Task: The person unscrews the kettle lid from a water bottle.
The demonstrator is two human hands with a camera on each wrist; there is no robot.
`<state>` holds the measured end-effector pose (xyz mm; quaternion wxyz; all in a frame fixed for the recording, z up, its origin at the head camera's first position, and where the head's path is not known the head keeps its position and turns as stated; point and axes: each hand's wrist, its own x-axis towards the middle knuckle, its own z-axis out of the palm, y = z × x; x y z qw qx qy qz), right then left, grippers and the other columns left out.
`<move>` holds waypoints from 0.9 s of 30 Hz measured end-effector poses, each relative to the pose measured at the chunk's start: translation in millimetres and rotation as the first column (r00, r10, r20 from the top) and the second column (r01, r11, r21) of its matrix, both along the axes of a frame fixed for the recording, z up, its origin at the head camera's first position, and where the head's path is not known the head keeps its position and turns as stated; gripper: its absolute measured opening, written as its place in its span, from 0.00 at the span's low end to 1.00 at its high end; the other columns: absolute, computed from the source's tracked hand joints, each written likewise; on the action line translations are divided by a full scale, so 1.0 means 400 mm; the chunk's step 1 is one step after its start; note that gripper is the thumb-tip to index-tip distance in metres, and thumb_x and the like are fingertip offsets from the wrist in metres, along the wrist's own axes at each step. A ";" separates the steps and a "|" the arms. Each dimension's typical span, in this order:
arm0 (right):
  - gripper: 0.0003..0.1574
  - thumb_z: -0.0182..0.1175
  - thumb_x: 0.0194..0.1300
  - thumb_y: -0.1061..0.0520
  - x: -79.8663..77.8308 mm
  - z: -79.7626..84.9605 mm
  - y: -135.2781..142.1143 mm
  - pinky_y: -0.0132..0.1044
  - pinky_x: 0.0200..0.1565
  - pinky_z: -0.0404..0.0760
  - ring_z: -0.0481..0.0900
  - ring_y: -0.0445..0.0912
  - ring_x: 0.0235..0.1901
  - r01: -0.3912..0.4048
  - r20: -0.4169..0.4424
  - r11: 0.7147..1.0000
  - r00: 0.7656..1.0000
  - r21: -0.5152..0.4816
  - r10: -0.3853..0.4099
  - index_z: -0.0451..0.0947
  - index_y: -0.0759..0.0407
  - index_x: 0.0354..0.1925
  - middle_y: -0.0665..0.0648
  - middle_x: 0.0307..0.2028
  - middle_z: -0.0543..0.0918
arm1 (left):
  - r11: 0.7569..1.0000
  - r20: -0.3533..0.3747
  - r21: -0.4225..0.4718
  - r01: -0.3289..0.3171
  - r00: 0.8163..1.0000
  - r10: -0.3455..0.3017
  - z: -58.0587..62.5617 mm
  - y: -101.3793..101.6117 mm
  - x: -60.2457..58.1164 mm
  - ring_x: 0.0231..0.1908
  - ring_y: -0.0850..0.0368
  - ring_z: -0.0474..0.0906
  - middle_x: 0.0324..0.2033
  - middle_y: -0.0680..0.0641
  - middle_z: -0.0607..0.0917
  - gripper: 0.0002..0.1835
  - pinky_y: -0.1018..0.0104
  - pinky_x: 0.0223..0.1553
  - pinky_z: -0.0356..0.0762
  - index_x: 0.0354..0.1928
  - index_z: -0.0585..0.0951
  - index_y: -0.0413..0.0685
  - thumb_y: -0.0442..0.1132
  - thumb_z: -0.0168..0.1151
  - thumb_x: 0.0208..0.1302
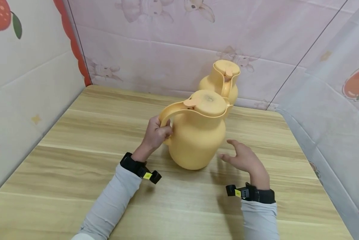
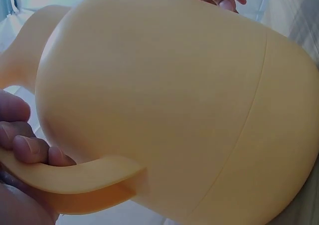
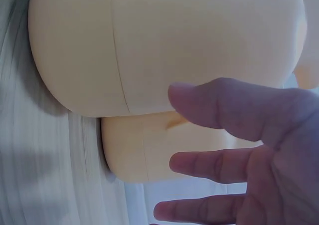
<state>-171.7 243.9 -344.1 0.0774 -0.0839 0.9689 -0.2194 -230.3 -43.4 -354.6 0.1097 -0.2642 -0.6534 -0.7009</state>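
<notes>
A yellow thermos jug [image 1: 197, 140] with a round lid [image 1: 212, 104] stands near the middle of the table, its spout toward the right. My left hand [image 1: 156, 134] grips its handle [image 1: 171, 109]; the left wrist view shows the fingers [image 2: 31, 147] curled round the handle beside the body. To the jug's right is my right hand [image 1: 246, 159], fingers apart and holding nothing. In the right wrist view, the thumb [image 3: 199, 103] overlaps the front jug's side. Behind stands a second yellow jug [image 1: 205, 82], its lower part mostly hidden by the front one.
The wood-grain table [image 1: 77, 160] carries both jugs. A pink cloth wall [image 1: 155, 60] with rabbit prints rises directly behind the rear jug. Pale printed walls [image 1: 26, 76] close off the left and right sides.
</notes>
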 end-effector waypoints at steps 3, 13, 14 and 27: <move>0.44 0.56 0.59 0.44 0.002 0.001 0.002 0.60 0.54 0.65 0.63 0.65 0.55 -0.002 -0.004 1.000 1.000 0.005 0.002 0.56 0.70 0.63 0.74 0.56 0.67 | 1.000 -0.007 0.001 0.005 1.000 -0.005 0.002 0.001 0.002 0.08 0.55 0.60 0.08 0.48 0.65 0.08 0.71 0.09 0.60 0.14 0.64 0.37 0.20 0.46 0.42; 0.42 0.56 0.60 0.44 0.010 0.004 -0.007 0.62 0.54 0.64 0.63 0.65 0.55 0.008 -0.037 1.000 0.999 -0.016 -0.008 0.57 0.69 0.63 0.74 0.57 0.67 | 1.000 0.018 -0.006 0.018 1.000 -0.018 -0.001 -0.001 -0.008 0.08 0.57 0.61 0.08 0.49 0.65 0.07 0.73 0.10 0.61 0.17 0.65 0.34 0.20 0.46 0.44; 0.42 0.56 0.60 0.44 0.012 0.003 -0.008 0.62 0.54 0.64 0.63 0.65 0.55 0.008 -0.045 1.000 0.999 -0.023 -0.009 0.57 0.68 0.63 0.73 0.57 0.67 | 1.000 0.022 -0.010 0.016 1.000 -0.015 -0.001 -0.001 -0.008 0.09 0.57 0.61 0.08 0.49 0.66 0.06 0.73 0.10 0.61 0.17 0.65 0.34 0.20 0.46 0.44; 0.40 0.55 0.61 0.43 0.017 0.006 -0.005 0.61 0.50 0.69 0.66 0.65 0.53 0.052 -0.126 0.996 0.990 -0.072 -0.061 0.60 0.66 0.62 0.72 0.57 0.67 | 0.999 0.003 -0.014 -0.043 0.999 0.043 -0.006 0.001 0.001 0.09 0.55 0.62 0.09 0.46 0.66 0.07 0.71 0.11 0.62 0.17 0.65 0.38 0.21 0.46 0.43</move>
